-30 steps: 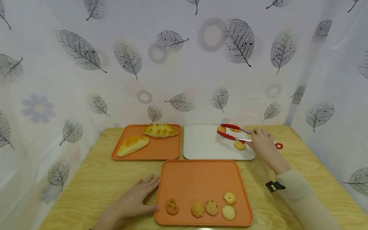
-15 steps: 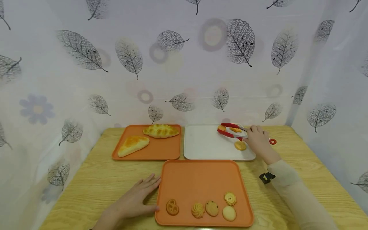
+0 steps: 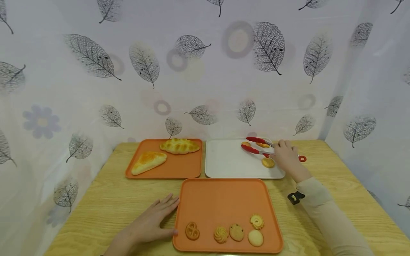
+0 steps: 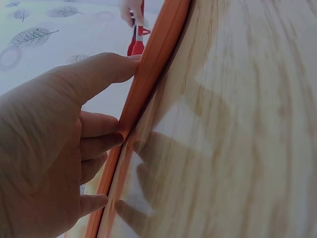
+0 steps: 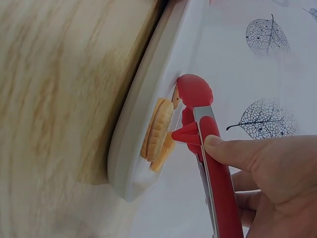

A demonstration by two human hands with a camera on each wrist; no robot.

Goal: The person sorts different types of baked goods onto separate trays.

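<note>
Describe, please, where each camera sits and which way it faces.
Head: worn on the head, facing forward and down at the near tray and white tray; left hand, right hand and sleeve show.
Left wrist: on that wrist, facing the left hand at the near tray's edge; right hand beyond.
Right wrist: on that wrist, facing the tongs in the right hand.
Both wrist views share the tongs.

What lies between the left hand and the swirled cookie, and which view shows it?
Only the pretzel-shaped cookie lies on the front orange tray between the left hand and the swirled cookie; the head view shows this.
</note>
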